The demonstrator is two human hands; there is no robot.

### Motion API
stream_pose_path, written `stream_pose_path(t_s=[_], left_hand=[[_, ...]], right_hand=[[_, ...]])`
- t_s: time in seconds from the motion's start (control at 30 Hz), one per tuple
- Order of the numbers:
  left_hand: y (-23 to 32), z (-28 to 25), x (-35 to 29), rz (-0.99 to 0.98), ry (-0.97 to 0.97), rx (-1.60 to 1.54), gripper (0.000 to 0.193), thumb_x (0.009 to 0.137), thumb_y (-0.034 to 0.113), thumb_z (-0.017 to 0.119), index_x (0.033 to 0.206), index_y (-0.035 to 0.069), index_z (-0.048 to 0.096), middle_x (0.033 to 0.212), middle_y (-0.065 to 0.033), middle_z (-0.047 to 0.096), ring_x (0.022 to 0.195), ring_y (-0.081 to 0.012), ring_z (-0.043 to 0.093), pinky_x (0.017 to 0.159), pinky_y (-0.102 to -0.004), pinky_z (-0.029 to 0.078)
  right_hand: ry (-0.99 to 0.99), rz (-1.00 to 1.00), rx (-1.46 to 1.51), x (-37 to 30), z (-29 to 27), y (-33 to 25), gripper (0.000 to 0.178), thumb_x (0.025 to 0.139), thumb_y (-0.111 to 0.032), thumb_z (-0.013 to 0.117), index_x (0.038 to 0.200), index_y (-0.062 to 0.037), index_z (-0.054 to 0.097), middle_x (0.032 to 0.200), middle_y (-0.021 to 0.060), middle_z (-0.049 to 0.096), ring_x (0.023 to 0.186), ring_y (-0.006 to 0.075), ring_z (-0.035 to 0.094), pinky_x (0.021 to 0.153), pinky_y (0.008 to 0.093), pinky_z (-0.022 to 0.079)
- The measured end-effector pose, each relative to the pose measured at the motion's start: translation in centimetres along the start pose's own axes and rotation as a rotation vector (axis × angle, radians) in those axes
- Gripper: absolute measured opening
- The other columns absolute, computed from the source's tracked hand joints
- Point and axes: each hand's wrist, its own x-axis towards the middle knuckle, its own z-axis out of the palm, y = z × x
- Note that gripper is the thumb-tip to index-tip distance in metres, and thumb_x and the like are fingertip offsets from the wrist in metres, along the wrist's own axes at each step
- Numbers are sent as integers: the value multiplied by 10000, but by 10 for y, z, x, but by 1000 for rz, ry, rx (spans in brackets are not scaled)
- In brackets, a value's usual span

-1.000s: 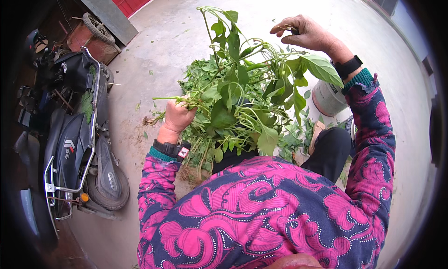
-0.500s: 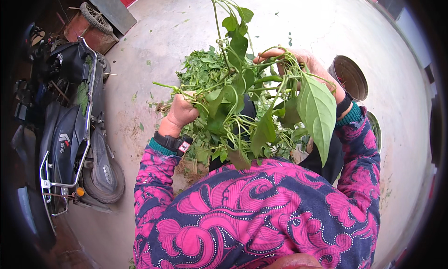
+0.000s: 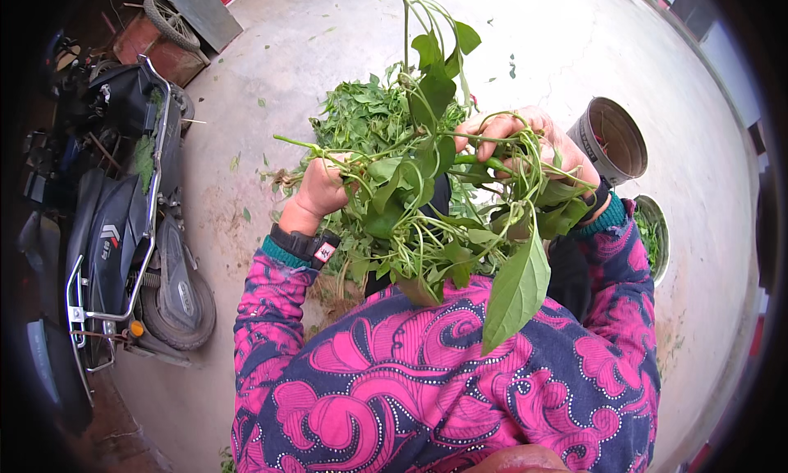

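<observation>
My left hand (image 3: 322, 187) is closed in a fist round the stem of a leafy pepper plant (image 3: 384, 219), held up in front of my chest. One cut-looking stem end sticks out to the left of the fist. My right hand (image 3: 533, 137) is at the plant's right side, its fingers curled among the thin stems. A slim green pepper (image 3: 495, 163) shows at those fingers, partly covered by leaves and fingertips. One broad leaf (image 3: 519, 297) hangs down over my patterned top.
Beyond the plant, a heap of cut green plants (image 3: 357, 112) lies on the concrete floor (image 3: 271, 54). On the right stand a bucket (image 3: 611, 137) with something reddish inside and a round basin (image 3: 654, 239) holding green pieces. A dark scooter (image 3: 123, 235) stands on the left.
My right hand has moved slightly down, its fingers curling further in at the pepper. The broad leaf has swung down and left. My left hand keeps its grip.
</observation>
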Motion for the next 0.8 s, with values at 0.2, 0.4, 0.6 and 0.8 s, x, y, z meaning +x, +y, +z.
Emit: stream_pose_path(t_s=[0.2, 0.4, 0.6, 0.8], left_hand=[[0, -1, -7, -113, -41, -15, 216, 765, 85, 641, 973, 31, 669, 834, -98, 666, 730, -269, 638, 655, -362, 502], [-9, 1, -8, -210, 98, -163, 93, 814, 100, 615, 850, 22, 652, 762, -166, 645, 667, -354, 624, 602, -372, 492], [-2, -12, -1, -324, 1, -199, 92, 845, 88, 590, 856, 5, 627, 686, -179, 607, 599, -319, 588, 576, -358, 464], [-20, -9, -3, -373, -105, -186, 84, 868, 58, 554, 857, -9, 603, 650, -185, 560, 541, -275, 509, 550, -367, 432]], right_hand=[[31, 104, -39, 0, 2, -6, 184, 813, -113, 697, 924, -26, 578, 948, 120, 629, 829, 180, 588, 686, 295, 489], [72, -32, -1324, -6, -30, -20, 183, 844, -112, 683, 992, -40, 604, 763, 98, 618, 623, 237, 582, 577, 337, 457], [-96, 214, -1999, -16, -57, -41, 244, 861, -151, 558, 1096, -97, 516, 750, 99, 623, 720, 323, 650, 651, 436, 515], [-7, 223, -2044, -45, -94, -34, 157, 861, -186, 593, 965, -95, 518, 782, 105, 607, 748, 323, 633, 655, 423, 519]])
